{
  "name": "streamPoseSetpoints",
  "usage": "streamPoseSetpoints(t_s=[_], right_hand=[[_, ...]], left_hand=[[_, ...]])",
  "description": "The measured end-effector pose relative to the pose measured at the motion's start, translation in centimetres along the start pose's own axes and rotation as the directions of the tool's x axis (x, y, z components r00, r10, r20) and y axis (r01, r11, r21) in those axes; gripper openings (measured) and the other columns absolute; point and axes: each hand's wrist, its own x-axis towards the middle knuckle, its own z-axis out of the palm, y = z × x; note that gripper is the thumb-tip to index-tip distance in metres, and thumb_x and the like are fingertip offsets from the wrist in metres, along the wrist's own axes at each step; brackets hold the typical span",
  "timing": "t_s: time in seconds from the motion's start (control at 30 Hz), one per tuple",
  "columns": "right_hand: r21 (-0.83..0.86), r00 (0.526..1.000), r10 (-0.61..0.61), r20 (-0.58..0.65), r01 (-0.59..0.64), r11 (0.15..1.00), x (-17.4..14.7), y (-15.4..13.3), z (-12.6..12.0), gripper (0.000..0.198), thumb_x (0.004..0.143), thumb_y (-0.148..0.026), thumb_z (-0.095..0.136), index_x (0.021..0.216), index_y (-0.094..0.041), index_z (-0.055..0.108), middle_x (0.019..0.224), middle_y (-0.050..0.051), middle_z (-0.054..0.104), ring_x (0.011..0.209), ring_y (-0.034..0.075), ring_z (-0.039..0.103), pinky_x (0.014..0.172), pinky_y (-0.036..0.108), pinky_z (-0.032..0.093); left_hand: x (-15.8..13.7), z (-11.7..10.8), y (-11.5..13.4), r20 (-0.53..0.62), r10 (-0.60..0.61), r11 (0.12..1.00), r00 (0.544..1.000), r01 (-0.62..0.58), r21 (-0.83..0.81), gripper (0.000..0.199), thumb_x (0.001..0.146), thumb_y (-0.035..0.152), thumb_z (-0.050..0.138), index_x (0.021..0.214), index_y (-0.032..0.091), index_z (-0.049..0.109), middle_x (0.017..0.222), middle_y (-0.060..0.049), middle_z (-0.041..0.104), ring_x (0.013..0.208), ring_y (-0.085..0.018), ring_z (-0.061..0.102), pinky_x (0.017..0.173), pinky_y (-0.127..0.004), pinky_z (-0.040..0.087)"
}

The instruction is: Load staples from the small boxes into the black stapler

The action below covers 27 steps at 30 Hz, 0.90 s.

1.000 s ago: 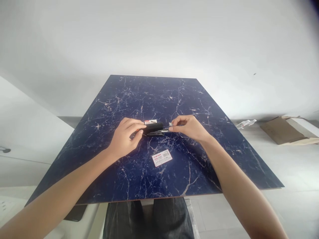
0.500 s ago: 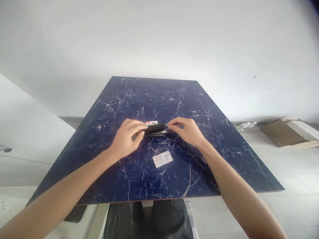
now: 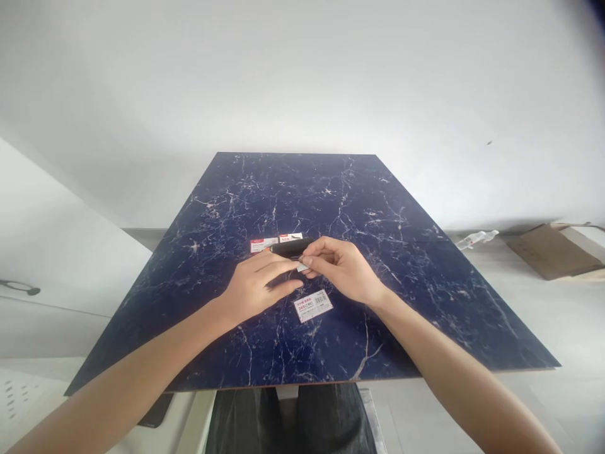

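A black stapler (image 3: 289, 247) lies crosswise on the blue marbled table, its near side partly covered by my hands. My right hand (image 3: 338, 268) pinches a small silvery strip (image 3: 302, 267) that looks like staples, just in front of the stapler. My left hand (image 3: 259, 280) reaches in from the left, thumb and forefinger apart, with the forefinger's tip at the strip. Its farther fingers are hidden, so contact with the stapler cannot be made out. Nearer to me lies a white card or flat box (image 3: 314, 306) with red print and a barcode.
Two small red-and-white boxes, a left one (image 3: 261, 244) and a right one (image 3: 290, 237), sit just behind the stapler. The table (image 3: 302, 189) has its far edge near a white wall. On the floor at right are a cardboard box (image 3: 553, 252) and clear plastic packaging (image 3: 478, 238).
My right hand has moved left and nearer, and now pinches a silvery strip. My left hand's thumb and forefinger have come off the stapler and spread, uncovering the left red-and-white box.
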Motion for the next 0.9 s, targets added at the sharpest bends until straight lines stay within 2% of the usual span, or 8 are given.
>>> streamPoseSetpoints(t_s=[0.13, 0.27, 0.33, 0.4, 0.47, 0.53, 0.63, 0.9], right_hand=[[-0.131, 0.997, -0.067, 0.046, 0.073, 0.989, -0.4, -0.5, 0.2, 0.02, 0.089, -0.04, 0.071, 0.098, -0.023, 0.072, 0.098, 0.004, 0.076, 0.086, 0.02, 0.075, 0.08, 0.035, 0.063], [-0.375, 0.974, -0.215, 0.071, 0.226, 0.899, -0.6, -1.4, -0.8, 0.013, 0.091, -0.03, 0.066, 0.095, -0.026, 0.078, 0.109, 0.003, 0.076, 0.094, 0.02, 0.073, 0.083, 0.034, 0.061], [-0.489, 0.971, -0.239, 0.0, 0.208, 0.847, -0.3, -1.5, -2.2, 0.015, 0.092, -0.03, 0.065, 0.099, -0.027, 0.079, 0.108, 0.003, 0.077, 0.093, 0.021, 0.073, 0.083, 0.036, 0.06], [-0.59, 0.969, -0.224, -0.102, 0.122, 0.798, 0.1, -1.1, -4.1, 0.019, 0.092, -0.033, 0.065, 0.105, -0.028, 0.079, 0.108, 0.003, 0.078, 0.092, 0.023, 0.072, 0.083, 0.038, 0.06], [-0.662, 0.972, -0.191, -0.136, 0.054, 0.748, 0.7, -0.4, -5.8, 0.02, 0.092, -0.034, 0.066, 0.105, -0.029, 0.079, 0.109, 0.003, 0.078, 0.096, 0.024, 0.072, 0.085, 0.04, 0.058], [-0.697, 0.985, -0.138, -0.102, 0.028, 0.717, 1.1, 0.4, -6.7, 0.019, 0.091, -0.034, 0.067, 0.104, -0.03, 0.079, 0.11, 0.001, 0.077, 0.099, 0.025, 0.072, 0.088, 0.041, 0.057], [-0.702, 0.998, -0.064, -0.017, 0.033, 0.712, 1.6, 1.5, -6.6, 0.017, 0.091, -0.032, 0.066, 0.102, -0.03, 0.079, 0.108, -0.001, 0.078, 0.095, 0.023, 0.072, 0.089, 0.04, 0.057], [-0.723, 0.996, -0.085, 0.041, 0.088, 0.686, 1.8, 2.0, -5.2, 0.017, 0.091, -0.026, 0.064, 0.099, -0.03, 0.078, 0.106, -0.002, 0.078, 0.096, 0.022, 0.073, 0.093, 0.04, 0.055]], left_hand=[[0.2, 0.1, 0.3, -0.004, -0.151, 0.986, 0.988, 0.151, -0.07, 0.01, 0.095, 0.023, 0.067, 0.104, 0.025, 0.071, 0.094, -0.002, 0.078, 0.083, -0.017, 0.074, 0.075, -0.032, 0.06], [0.0, 0.2, 0.0, 0.023, -0.194, 0.974, 0.981, 0.195, -0.113, 0.012, 0.094, 0.023, 0.067, 0.105, 0.024, 0.072, 0.094, -0.002, 0.078, 0.082, -0.017, 0.074, 0.074, -0.03, 0.06], [0.0, 0.1, -0.2, 0.01, -0.203, 0.973, 0.979, 0.203, -0.109, 0.015, 0.094, 0.022, 0.067, 0.108, 0.023, 0.071, 0.096, -0.003, 0.078, 0.083, -0.017, 0.074, 0.077, -0.031, 0.06], [0.0, -0.1, -0.4, -0.027, -0.211, 0.975, 0.977, 0.208, -0.075, 0.017, 0.094, 0.021, 0.066, 0.11, 0.023, 0.07, 0.096, -0.003, 0.077, 0.087, -0.017, 0.073, 0.081, -0.032, 0.06], [0.1, -0.4, -0.7, -0.064, -0.212, 0.977, 0.975, 0.21, -0.028, 0.016, 0.095, 0.02, 0.063, 0.109, 0.022, 0.07, 0.098, -0.004, 0.076, 0.092, -0.018, 0.072, 0.083, -0.034, 0.059], [0.2, -0.6, -1.0, -0.076, -0.217, 0.976, 0.973, 0.217, -0.003, 0.015, 0.096, 0.019, 0.06, 0.107, 0.022, 0.07, 0.103, -0.006, 0.075, 0.097, -0.019, 0.07, 0.085, -0.036, 0.059], [0.3, -0.7, -1.7, -0.068, -0.212, 0.977, 0.975, 0.213, 0.008, 0.016, 0.097, 0.019, 0.057, 0.106, 0.022, 0.07, 0.108, -0.006, 0.073, 0.1, -0.019, 0.069, 0.087, -0.037, 0.059], [-0.2, -0.8, -3.4, -0.051, -0.293, 0.954, 0.955, 0.295, 0.044, 0.017, 0.098, 0.023, 0.056, 0.107, 0.022, 0.07, 0.109, -0.006, 0.072, 0.103, -0.021, 0.066, 0.092, -0.039, 0.055]])
